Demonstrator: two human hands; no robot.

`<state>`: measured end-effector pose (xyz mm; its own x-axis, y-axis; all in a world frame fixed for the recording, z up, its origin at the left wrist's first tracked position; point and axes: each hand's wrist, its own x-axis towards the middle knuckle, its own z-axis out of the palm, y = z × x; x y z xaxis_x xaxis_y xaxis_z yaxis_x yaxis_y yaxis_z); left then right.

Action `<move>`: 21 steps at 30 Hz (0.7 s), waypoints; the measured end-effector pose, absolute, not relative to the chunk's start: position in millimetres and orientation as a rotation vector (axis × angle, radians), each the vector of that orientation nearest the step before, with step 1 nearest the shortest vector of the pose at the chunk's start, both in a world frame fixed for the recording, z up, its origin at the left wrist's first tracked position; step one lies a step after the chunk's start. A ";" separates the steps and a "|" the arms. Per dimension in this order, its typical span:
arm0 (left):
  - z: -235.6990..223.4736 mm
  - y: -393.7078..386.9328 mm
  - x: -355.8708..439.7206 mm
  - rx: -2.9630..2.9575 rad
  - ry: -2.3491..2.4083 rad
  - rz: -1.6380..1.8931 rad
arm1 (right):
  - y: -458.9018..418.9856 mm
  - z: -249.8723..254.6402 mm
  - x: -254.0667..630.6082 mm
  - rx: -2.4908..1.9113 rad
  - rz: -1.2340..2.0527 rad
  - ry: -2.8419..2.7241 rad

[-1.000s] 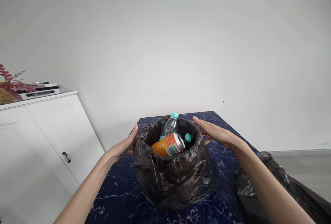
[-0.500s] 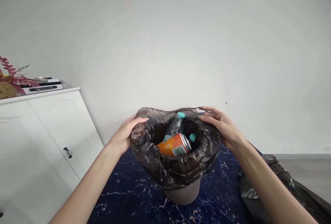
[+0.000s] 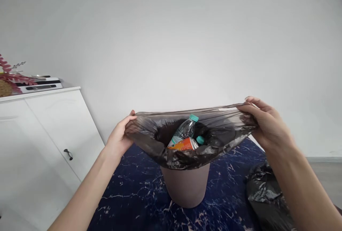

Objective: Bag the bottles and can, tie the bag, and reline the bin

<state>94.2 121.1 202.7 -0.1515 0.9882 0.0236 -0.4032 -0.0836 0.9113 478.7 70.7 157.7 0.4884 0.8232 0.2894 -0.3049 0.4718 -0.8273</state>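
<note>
A black, see-through garbage bag [image 3: 184, 161] lines a brown-grey trash can [image 3: 185, 188] in front of me. My left hand [image 3: 120, 135] grips the bag's edge on the left, thumb on top. On the right, my right hand [image 3: 267, 122] pinches the opposite edge, so the rim is stretched taut and wide between them. Inside the can lie a clear plastic bottle [image 3: 185, 129] with a teal cap, tilted, and an orange drink can [image 3: 184, 144] in front of it. A second teal cap [image 3: 200, 140] shows beside them; its bottle is mostly hidden.
The trash can stands on a dark blue marble-patterned surface [image 3: 139, 195]. Another black plastic bag [image 3: 264, 188] lies at the right, partly behind my right forearm. A white cabinet [image 3: 53, 131] with a decorative plant [image 3: 16, 78] on top stands left, against a pale wall [image 3: 171, 46].
Both hands have drawn the bag's edge outward, the right one farther right and up. The bag's folded rim has lifted and stretched, and more of the trash can's side shows.
</note>
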 end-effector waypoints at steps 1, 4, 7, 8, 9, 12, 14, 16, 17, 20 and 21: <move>200.5 122.3 92.0 0.829 0.965 1.516 | 72.1 156.6 485.0 -0.785 0.807 -0.770; 193.7 122.0 84.8 0.787 0.965 1.468 | 75.3 152.2 503.7 -0.770 0.895 -0.865; 185.7 119.2 74.7 0.823 0.933 1.465 | 77.6 148.6 517.8 -0.787 0.875 -0.934; 181.7 118.7 71.0 0.846 0.917 1.476 | 78.9 147.7 520.9 -0.781 0.865 -0.934; 176.6 118.8 67.5 0.871 0.903 1.487 | 81.0 146.6 523.2 -0.760 0.869 -0.925; 152.3 122.2 60.9 0.950 0.887 1.490 | 91.7 140.6 526.9 -0.661 0.944 -0.875; 129.4 124.6 60.5 1.013 0.904 1.472 | 100.2 133.0 528.0 -0.689 0.932 -0.844; 105.1 124.1 63.0 1.093 0.927 1.425 | 105.5 123.4 528.6 -0.792 0.872 -0.916; 93.9 122.4 65.0 1.136 0.925 1.393 | 106.1 118.5 528.6 -0.834 0.847 -1.022; 70.8 114.0 73.4 1.246 0.884 1.287 | 100.8 107.5 525.3 -0.874 0.844 -1.525; 67.8 111.6 77.0 1.279 0.862 1.257 | 97.9 105.9 522.6 -0.871 0.855 -1.674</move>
